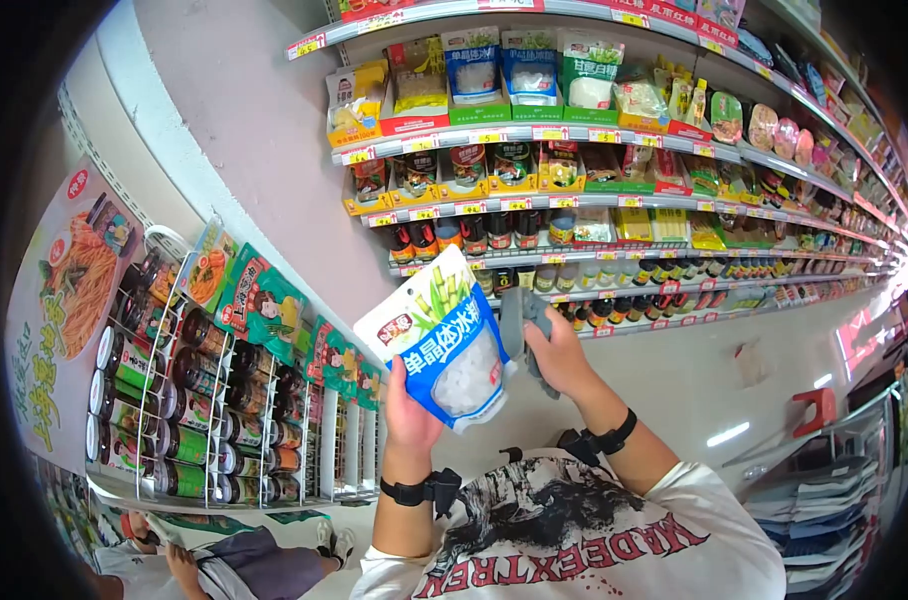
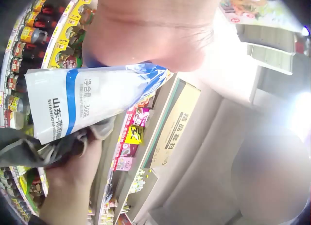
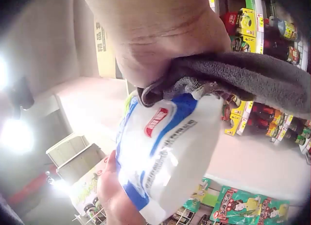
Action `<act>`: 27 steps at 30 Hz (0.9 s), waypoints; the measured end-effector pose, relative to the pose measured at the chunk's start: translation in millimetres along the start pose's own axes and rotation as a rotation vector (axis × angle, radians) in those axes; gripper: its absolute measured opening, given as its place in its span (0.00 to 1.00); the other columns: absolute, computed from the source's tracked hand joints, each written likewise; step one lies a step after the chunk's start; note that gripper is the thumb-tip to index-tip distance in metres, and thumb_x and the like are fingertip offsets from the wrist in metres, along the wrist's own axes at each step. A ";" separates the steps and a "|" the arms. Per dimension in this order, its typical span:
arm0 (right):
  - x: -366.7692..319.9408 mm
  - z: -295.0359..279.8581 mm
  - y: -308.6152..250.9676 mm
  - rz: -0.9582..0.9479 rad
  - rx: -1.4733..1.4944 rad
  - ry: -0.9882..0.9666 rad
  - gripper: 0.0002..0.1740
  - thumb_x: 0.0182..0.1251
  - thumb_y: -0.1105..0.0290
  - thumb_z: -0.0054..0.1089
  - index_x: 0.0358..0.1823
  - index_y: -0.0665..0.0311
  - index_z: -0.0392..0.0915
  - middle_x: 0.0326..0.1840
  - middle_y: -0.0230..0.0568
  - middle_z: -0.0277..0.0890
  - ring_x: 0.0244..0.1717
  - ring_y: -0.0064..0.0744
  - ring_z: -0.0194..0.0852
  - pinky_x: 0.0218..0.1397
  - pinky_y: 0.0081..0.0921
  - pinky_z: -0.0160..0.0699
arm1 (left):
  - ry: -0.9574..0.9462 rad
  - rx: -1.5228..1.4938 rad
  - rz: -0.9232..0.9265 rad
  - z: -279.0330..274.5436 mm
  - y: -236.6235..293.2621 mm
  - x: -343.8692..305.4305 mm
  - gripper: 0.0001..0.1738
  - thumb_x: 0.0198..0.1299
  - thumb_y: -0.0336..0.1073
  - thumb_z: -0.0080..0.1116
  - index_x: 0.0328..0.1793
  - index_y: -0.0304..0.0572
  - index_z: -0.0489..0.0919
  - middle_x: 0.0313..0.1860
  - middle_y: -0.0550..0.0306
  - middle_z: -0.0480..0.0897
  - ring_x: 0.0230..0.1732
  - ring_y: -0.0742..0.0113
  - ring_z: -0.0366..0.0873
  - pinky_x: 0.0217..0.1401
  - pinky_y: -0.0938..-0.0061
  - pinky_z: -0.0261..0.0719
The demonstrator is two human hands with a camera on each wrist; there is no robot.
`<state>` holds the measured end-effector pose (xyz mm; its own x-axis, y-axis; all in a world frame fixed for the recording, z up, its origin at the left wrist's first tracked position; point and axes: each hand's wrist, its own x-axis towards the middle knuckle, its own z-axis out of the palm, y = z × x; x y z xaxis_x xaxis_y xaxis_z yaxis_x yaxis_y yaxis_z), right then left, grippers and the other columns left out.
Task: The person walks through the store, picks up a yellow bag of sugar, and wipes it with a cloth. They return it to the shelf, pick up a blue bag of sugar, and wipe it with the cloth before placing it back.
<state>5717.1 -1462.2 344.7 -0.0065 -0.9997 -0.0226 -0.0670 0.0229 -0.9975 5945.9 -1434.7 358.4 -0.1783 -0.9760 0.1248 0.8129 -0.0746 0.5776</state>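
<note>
A blue and white pouch [image 1: 454, 350] with sugar cane pictured on it is held tilted in front of the chest. My left hand [image 1: 414, 410] grips its lower left edge, the thumb on the front. On the pouch's right side, my right hand [image 1: 559, 355] holds a grey cloth [image 1: 522, 325] against or close beside it. The left wrist view shows the pouch's side [image 2: 73, 98] below my left hand [image 2: 146, 45]. In the right wrist view the cloth [image 3: 233, 79] lies bunched under my right hand [image 3: 170, 50], over the pouch [image 3: 170, 157].
Curved shelves [image 1: 534, 130] of pouches, packets and bottles stand ahead. A wire rack [image 1: 214, 420] with jars and green packets [image 1: 264, 305] is at the left. A person [image 1: 214, 565] is at the lower left. A red stool [image 1: 814, 410] and folded clothes [image 1: 824, 510] are at the right.
</note>
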 end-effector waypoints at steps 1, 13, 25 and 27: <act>0.8 1.0 -2.4 -0.129 0.046 0.061 0.22 0.74 0.69 0.55 0.66 0.66 0.73 0.51 0.40 0.77 0.53 0.27 0.75 0.59 0.29 0.75 | 0.051 0.110 -0.022 0.8 -3.9 2.5 0.34 0.83 0.54 0.33 0.79 0.32 0.63 0.75 0.44 0.73 0.74 0.52 0.72 0.79 0.56 0.66; -7.0 52.4 -40.9 -0.782 -0.506 0.012 0.39 0.49 0.68 0.70 0.69 0.52 0.75 0.61 0.50 0.68 0.64 0.57 0.65 0.68 0.48 0.63 | 0.037 0.439 -0.042 -6.1 -52.4 22.1 0.33 0.80 0.57 0.42 0.80 0.45 0.63 0.75 0.53 0.71 0.75 0.61 0.70 0.77 0.62 0.71; -12.1 64.0 -9.8 -0.804 -0.354 0.014 0.36 0.53 0.68 0.62 0.68 0.62 0.75 0.62 0.52 0.70 0.66 0.58 0.65 0.74 0.51 0.58 | 0.061 0.589 0.008 -3.2 -41.3 11.9 0.26 0.80 0.48 0.45 0.74 0.39 0.71 0.67 0.55 0.77 0.65 0.67 0.76 0.68 0.68 0.76; -13.9 69.6 -7.8 -0.798 -0.295 0.046 0.36 0.53 0.69 0.60 0.69 0.62 0.75 0.64 0.54 0.68 0.67 0.60 0.64 0.76 0.50 0.57 | 0.060 0.598 -0.010 0.7 -39.8 15.7 0.26 0.79 0.48 0.47 0.73 0.38 0.72 0.67 0.55 0.78 0.65 0.68 0.76 0.67 0.69 0.77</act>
<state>5787.2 -1448.8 348.2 0.1133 -0.7160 0.6889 -0.3261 -0.6817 -0.6549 5910.3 -1447.0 337.9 -0.1387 -0.9870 0.0810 0.3549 0.0268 0.9345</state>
